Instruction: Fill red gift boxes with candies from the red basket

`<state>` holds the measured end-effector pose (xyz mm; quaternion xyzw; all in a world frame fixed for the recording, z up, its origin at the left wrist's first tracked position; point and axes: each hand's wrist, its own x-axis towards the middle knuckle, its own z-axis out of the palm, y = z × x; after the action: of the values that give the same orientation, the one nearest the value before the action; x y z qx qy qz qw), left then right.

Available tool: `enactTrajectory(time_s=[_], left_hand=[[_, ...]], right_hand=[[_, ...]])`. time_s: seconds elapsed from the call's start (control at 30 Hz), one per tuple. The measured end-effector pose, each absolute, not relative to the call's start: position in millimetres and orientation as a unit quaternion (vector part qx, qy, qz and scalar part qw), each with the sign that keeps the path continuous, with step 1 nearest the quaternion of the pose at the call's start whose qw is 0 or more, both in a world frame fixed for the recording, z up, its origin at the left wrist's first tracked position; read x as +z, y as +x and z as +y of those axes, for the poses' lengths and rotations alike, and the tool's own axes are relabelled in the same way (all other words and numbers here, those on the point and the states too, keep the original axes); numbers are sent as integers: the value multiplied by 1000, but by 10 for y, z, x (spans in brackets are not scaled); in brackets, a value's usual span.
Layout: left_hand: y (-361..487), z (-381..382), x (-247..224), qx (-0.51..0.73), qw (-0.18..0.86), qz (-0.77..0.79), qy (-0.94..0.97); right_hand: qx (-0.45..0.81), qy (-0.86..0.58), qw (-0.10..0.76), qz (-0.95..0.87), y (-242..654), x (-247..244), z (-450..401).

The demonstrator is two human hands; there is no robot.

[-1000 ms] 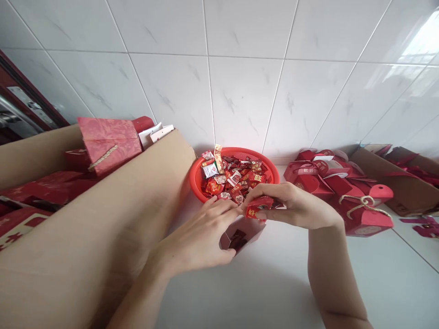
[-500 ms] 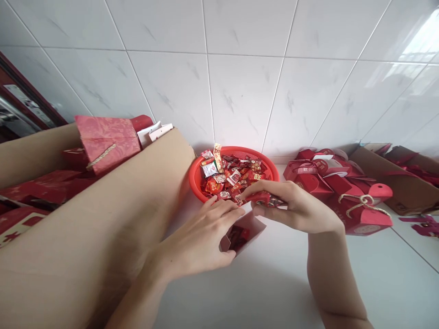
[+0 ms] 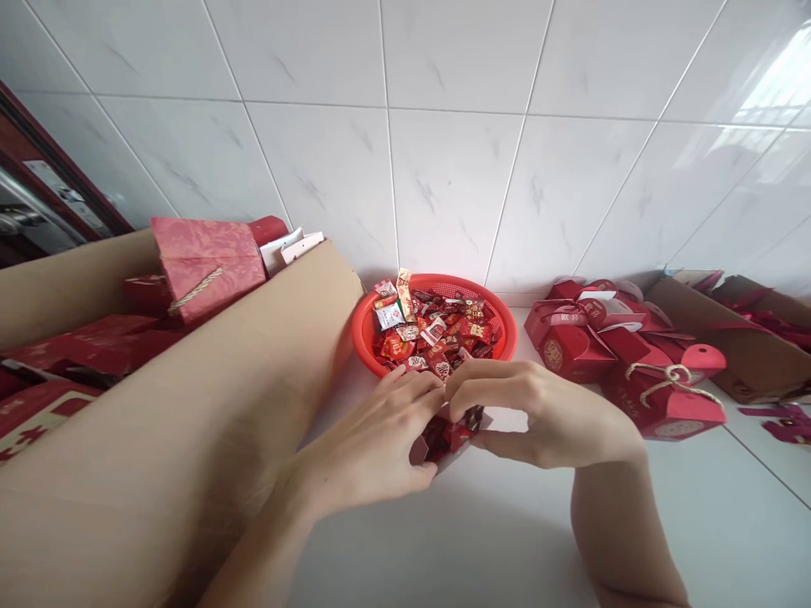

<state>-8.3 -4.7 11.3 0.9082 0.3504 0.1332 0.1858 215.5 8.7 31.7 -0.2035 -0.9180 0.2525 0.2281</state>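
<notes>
My left hand (image 3: pixel 373 435) is closed around the near left side of a small open paper box (image 3: pixel 418 452), its fingers across the far rim and its thumb at the near edge. Red and dark wrapped candies (image 3: pixel 437 436) lie inside. Over the box's right side, my right hand (image 3: pixel 541 414) bends down with curled fingers, and dark wrapped candies (image 3: pixel 472 417) show between its fingers and thumb, right at the opening. Just behind both hands stands a red plastic basket (image 3: pixel 362 325) filled with wrapped candies in red, gold and white. My hands partly cover the box.
On the left, a large cardboard box (image 3: pixel 253 380) holds red and pink gift boxes (image 3: pixel 212 262). Several closed red candy boxes (image 3: pixel 576 350) are grouped at the right, one with a rope handle. Behind them is another cardboard box (image 3: pixel 703 338). A tiled wall (image 3: pixel 449 186) borders the table.
My right hand has lowered from above the box to its opening, bringing the candies down with it. My left hand keeps its hold on the box.
</notes>
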Motion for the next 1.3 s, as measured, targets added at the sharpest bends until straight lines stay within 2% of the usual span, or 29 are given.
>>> enactTrajectory(time_s=[0.17, 0.37, 0.53, 0.7, 0.83, 1.0, 1.13, 1.3], left_hand=[[-137, -6, 91, 141, 197, 363, 900], [-219, 46, 34, 138, 194, 387, 891], [-210, -21, 47, 124, 196, 379, 896], [-220, -1, 66, 134, 208, 349, 904], [-205, 59, 79, 156, 218, 386, 883], [-71, -39, 36, 146, 229, 300, 914], [-121, -44, -4, 161, 184, 364, 899], [-167, -77, 55, 136, 203, 352, 904]], right_hand=[[120, -252, 212, -937, 1981, 198, 61], [51, -296, 173, -938, 1818, 142, 47], [103, -277, 204, -933, 2010, 234, 16], [102, -344, 212, -909, 2238, 298, 17], [101, -376, 202, -899, 2281, 302, 54], [151, -345, 180, -909, 2246, 276, 86], [179, -325, 183, -910, 2234, 288, 74], [226, -259, 172, -923, 2202, 339, 6]])
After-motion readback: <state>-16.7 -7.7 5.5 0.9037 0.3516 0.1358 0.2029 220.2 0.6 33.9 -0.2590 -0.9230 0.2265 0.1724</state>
